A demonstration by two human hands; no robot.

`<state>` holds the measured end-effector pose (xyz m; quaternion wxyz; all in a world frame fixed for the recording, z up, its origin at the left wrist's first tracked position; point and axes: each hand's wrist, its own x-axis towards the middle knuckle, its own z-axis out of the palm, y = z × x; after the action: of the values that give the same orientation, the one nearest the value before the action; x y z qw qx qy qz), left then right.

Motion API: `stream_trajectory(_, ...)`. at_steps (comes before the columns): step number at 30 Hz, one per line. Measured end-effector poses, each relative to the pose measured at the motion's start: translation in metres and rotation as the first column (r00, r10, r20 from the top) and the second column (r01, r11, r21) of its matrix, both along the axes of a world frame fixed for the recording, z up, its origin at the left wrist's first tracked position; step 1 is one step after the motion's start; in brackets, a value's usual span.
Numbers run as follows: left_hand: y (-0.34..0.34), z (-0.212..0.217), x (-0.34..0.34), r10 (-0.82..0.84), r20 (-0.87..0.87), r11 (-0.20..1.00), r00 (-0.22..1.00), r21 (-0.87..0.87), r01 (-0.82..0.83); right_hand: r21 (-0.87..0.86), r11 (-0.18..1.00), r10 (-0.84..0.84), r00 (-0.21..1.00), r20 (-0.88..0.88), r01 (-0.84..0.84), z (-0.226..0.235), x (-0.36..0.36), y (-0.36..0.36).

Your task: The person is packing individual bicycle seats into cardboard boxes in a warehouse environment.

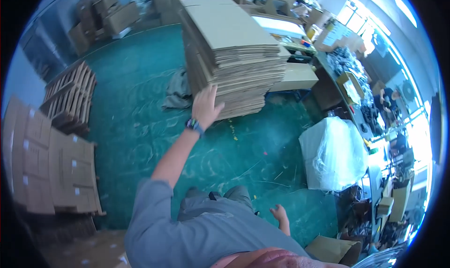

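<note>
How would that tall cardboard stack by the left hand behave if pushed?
The cardboard stack would probably feel heavy as a whole, since many flat layers are piled up. Upper layers might slide separately: their edges sit unevenly and I see no strap. A hard push high up could perhaps topple some, given the pile's height.

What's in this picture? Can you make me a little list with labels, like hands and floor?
Left hand: open, up against or just in front of the cardboard stack; I can't tell which
Right hand: low at the person's right side, nothing seen in it
Watch: dark, on the left wrist
Floor: green
Far left: wooden pallets
Right side: white plastic-wrapped bundle
</note>
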<state>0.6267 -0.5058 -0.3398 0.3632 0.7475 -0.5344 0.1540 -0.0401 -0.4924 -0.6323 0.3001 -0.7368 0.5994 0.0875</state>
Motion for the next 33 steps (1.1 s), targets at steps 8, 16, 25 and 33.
stream_trajectory(8,-0.445,0.021,0.132,0.286,0.235,0.855,0.929,0.375,-0.358,0.350,0.770,-0.593,0.801,0.085,0.533,0.003,-0.047,-0.075)
stream_trajectory(16,-0.516,-0.053,0.123,0.380,0.211,0.885,0.901,0.202,-0.420,0.156,0.962,-0.273,0.773,0.573,0.225,0.106,0.173,-0.639)
stream_trajectory(25,-0.550,-0.122,-0.092,0.527,0.092,0.828,0.845,0.168,-0.534,0.712,0.286,-0.400,0.595,0.697,-0.641,0.205,0.512,-1.010)
stream_trajectory(33,-0.712,-0.223,-0.204,0.789,-0.115,0.589,0.603,0.419,-0.691,0.293,0.214,0.364,0.355,0.861,-0.932,0.249,0.590,-1.080)
